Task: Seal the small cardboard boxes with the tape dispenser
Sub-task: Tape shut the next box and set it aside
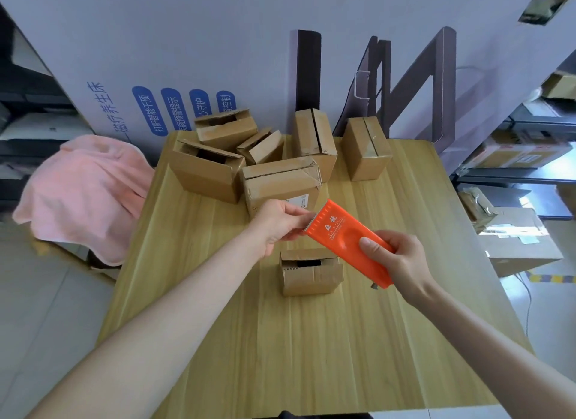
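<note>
right grip (397, 262) curled round orange tape dispenser (335, 230); left grip (277, 225) pinches its toothed end

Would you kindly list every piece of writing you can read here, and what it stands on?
"磁疗养生床": big white panel at the back.
"打鼾智能干预": leftmost blue pill on it.
The other three pills: partly hidden; "预警提示", "守护", "控制" show.
"亚龙", "YALONG": orange tape dispenser; finer line unreadable.
White label on cardboard box: too small.
</note>
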